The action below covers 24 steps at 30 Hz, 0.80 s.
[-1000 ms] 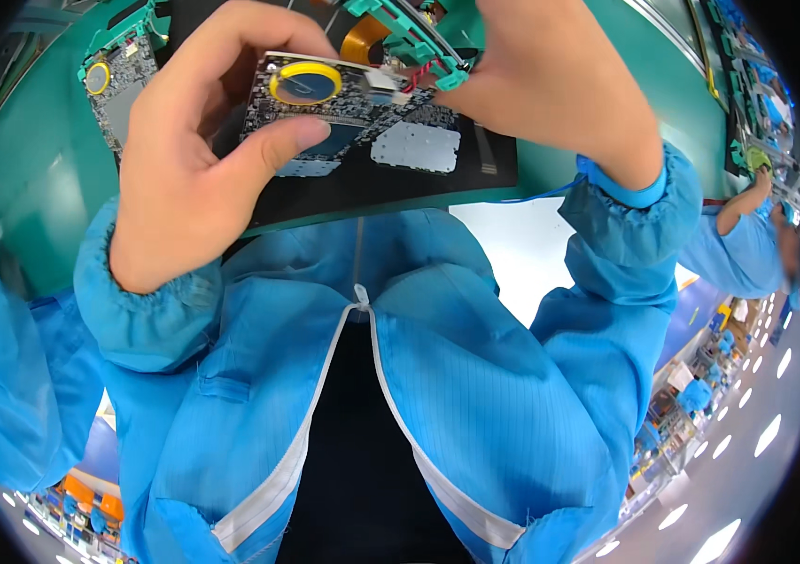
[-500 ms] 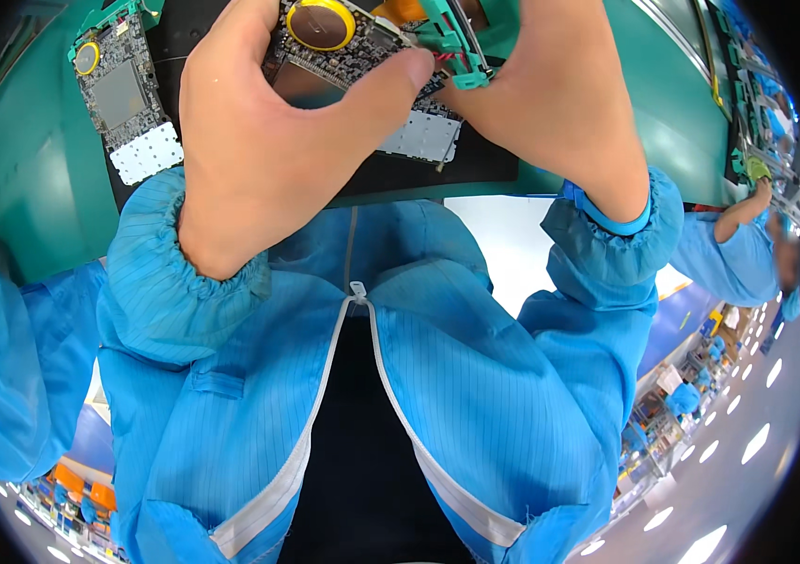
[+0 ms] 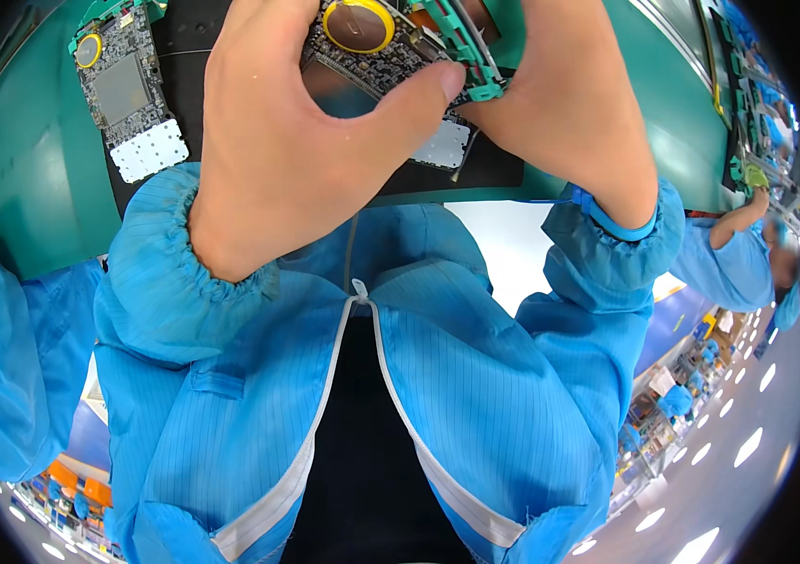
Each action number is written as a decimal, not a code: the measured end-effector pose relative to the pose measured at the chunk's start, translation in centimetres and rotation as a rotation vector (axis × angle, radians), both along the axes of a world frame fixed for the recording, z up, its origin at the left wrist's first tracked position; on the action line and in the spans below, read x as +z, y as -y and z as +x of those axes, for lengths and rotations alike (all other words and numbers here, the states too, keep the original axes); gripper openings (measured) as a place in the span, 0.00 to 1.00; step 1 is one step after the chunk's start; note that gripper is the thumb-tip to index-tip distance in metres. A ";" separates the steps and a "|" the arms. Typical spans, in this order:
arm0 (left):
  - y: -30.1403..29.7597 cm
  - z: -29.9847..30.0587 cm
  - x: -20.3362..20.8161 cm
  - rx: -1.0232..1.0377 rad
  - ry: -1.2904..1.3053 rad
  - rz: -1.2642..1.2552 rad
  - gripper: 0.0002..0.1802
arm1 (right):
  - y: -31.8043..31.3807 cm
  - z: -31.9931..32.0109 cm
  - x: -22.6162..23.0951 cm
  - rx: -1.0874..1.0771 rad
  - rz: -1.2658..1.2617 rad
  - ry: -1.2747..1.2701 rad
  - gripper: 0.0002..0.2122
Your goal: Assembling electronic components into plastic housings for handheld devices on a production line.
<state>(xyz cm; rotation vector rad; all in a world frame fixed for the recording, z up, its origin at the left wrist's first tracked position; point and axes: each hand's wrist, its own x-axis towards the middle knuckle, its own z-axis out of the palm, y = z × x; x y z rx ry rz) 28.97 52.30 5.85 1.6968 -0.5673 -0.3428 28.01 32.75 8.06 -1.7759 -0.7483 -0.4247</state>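
My left hand is closed round a circuit board, its thumb lying across the board's right edge. A yellow-rimmed coin cell sits on this board, and a pale metal shield shows below my thumb. Along the board's right edge stands a narrow green plastic frame, gripped by my right hand. The right fingertips are beyond the top edge or hidden. Whether frame and board are joined cannot be made out. A short thin cable hangs beside the shield.
A similar circuit board with a coin cell and green end piece lies left on the black mat. The mat rests on a green bench top. Another person's blue sleeve is at left; a person works far right.
My left hand and its board have shifted right. The green frame has moved slightly right and down, and more of it lies along the board's edge. My right hand has barely moved.
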 end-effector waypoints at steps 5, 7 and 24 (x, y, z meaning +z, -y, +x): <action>0.1 0.1 -0.3 0.046 0.096 -0.022 0.23 | -0.5 -1.6 5.3 -0.317 -0.545 -0.511 0.32; 0.4 -0.3 -0.4 0.068 0.134 -0.024 0.23 | -0.1 -1.8 5.1 -0.265 -0.599 -0.471 0.32; 2.3 -1.6 -2.5 0.262 0.454 -0.039 0.26 | 2.3 -2.3 3.4 -0.174 -0.591 -0.395 0.31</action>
